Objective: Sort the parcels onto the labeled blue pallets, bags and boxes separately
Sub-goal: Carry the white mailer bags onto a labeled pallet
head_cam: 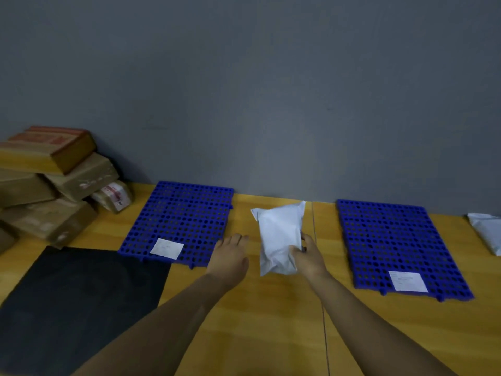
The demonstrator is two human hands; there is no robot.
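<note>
Gripping a white bag parcel [279,234] between two blue pallets [179,221] [398,245], a person's right hand [307,256] curls round its lower edge; the left hand [230,256] hovers flat, fingers straight, while cardboard boxes [48,185] sit stacked at left.

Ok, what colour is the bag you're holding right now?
White, plain, with no visible print. The head view shows the bag pinched by the right hand between the two blue pallets.
</note>
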